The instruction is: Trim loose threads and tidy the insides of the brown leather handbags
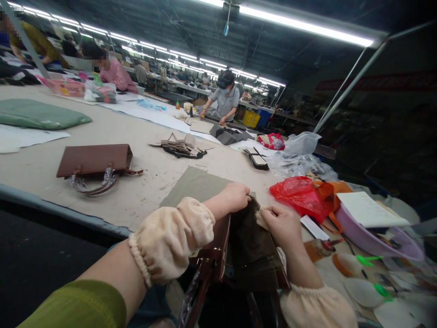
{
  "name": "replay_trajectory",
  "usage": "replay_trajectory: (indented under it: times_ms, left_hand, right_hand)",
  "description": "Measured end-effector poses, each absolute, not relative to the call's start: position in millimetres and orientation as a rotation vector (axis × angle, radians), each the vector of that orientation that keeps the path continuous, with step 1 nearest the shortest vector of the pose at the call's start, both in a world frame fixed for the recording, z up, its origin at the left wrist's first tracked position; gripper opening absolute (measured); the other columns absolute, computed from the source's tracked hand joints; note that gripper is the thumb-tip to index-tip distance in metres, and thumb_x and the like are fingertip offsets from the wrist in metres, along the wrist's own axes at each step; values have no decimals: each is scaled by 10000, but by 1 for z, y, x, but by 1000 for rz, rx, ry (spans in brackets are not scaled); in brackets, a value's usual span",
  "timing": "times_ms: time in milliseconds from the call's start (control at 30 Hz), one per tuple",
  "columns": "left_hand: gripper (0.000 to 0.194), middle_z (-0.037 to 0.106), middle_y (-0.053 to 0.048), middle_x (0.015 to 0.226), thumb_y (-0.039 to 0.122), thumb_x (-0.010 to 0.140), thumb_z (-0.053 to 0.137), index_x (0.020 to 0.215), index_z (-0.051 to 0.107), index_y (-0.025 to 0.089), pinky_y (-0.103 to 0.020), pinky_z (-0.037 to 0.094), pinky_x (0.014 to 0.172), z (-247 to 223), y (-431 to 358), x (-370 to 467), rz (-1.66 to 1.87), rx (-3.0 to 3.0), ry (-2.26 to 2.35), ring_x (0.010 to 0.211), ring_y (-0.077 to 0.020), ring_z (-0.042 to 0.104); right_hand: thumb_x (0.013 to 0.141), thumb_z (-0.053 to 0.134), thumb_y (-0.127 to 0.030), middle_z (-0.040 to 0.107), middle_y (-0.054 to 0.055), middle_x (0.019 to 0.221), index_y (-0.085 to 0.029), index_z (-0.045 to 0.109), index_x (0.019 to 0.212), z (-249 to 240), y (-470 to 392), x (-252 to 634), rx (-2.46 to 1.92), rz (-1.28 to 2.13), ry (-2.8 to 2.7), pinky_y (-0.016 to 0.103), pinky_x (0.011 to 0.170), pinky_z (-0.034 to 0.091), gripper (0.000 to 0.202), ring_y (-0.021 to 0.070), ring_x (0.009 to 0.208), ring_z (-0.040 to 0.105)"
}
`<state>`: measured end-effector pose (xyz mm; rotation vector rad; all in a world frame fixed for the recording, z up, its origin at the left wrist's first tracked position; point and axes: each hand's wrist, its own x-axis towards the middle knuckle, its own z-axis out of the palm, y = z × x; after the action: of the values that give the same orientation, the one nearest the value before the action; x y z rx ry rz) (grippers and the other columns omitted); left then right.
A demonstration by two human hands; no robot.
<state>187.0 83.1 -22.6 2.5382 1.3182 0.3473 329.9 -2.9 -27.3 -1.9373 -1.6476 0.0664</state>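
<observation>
A dark brown handbag is held at the table's front edge, its mouth open and its olive-brown lining showing. My left hand is closed on the lining's upper edge, fingertips pinched together. Beside it, my right hand pinches the opposite edge, where a small pale cream piece sticks out; I cannot tell what that piece is. The bag's handles hang down toward me, partly wrapped in clear plastic. Under my left hand lies a grey-green sheet on the table.
A finished-looking brown handbag lies at left. Stacked strips and a tied bundle sit farther back. At right are a red plastic bag, a purple basin and several glue bottles. A co-worker stands across the table.
</observation>
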Motion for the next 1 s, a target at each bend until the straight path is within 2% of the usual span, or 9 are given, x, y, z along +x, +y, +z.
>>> replay_trajectory:
  times_ms: [133, 233, 433, 533, 633, 767, 833, 933, 1000]
  left_hand:
    - [255, 673, -90, 926, 338, 805, 499, 909, 668, 178, -273, 454, 795, -20, 81, 186, 331, 2519, 1324, 912, -203, 602]
    - [246, 674, -84, 923, 340, 803, 504, 898, 670, 184, -270, 455, 790, -19, 81, 185, 332, 2521, 1311, 908, -201, 604]
    - [253, 675, -81, 909, 350, 805, 497, 875, 674, 184, -264, 456, 783, -22, 82, 185, 339, 2532, 1289, 896, -195, 605]
    - [252, 675, -78, 908, 353, 802, 499, 878, 672, 186, -261, 456, 775, -23, 83, 185, 343, 2538, 1280, 896, -194, 605]
    - [249, 676, -75, 903, 358, 797, 503, 873, 670, 190, -259, 457, 758, -23, 83, 184, 345, 2549, 1269, 890, -195, 608]
    - [256, 679, -81, 889, 364, 802, 489, 858, 667, 189, -276, 459, 728, -23, 83, 183, 349, 2571, 1269, 876, -214, 613]
    - [258, 680, -84, 885, 367, 805, 484, 848, 666, 189, -284, 458, 718, -23, 83, 184, 349, 2577, 1273, 862, -220, 617]
    - [259, 682, -77, 877, 374, 807, 481, 834, 664, 192, -280, 453, 706, -23, 83, 184, 344, 2577, 1283, 836, -212, 620]
    - [258, 683, -68, 864, 372, 810, 476, 822, 662, 194, -271, 450, 698, -24, 84, 183, 346, 2587, 1282, 823, -203, 621]
  right_hand:
    - [672, 491, -329, 527, -4, 467, -174, 603, 504, -26, -7, 324, -1947, -43, -1677, 238, 510, 301, 254, 135, 509, 478]
    - [660, 506, -320, 545, -9, 491, -178, 622, 530, -25, -12, 324, -1962, 22, -1656, 237, 514, 307, 225, 142, 526, 491]
    - [655, 497, -305, 540, -23, 505, -161, 630, 599, -33, -22, 341, -1843, 590, -1430, 219, 457, 336, 204, 146, 513, 504]
    - [658, 500, -311, 621, 3, 618, -150, 652, 798, -48, -24, 361, -1721, 758, -1263, 232, 468, 385, 262, 163, 532, 552]
    - [680, 516, -347, 644, 9, 648, -189, 635, 919, -70, -22, 390, -1873, 556, -1225, 255, 499, 407, 310, 181, 554, 578]
    - [668, 547, -430, 584, 29, 528, -222, 672, 683, -101, -20, 420, -2244, 208, -1481, 292, 506, 385, 243, 218, 558, 570]
    - [652, 558, -412, 636, 74, 676, -214, 686, 715, -113, -19, 424, -2255, 157, -1530, 316, 569, 415, 244, 245, 687, 598]
    - [613, 573, -321, 625, 119, 999, -178, 629, 998, -123, -15, 417, -2041, 217, -1393, 338, 708, 451, 414, 251, 899, 589]
    - [630, 552, -277, 626, 108, 1011, -165, 588, 1026, -122, -12, 407, -1774, 325, -1202, 339, 743, 463, 413, 232, 908, 596]
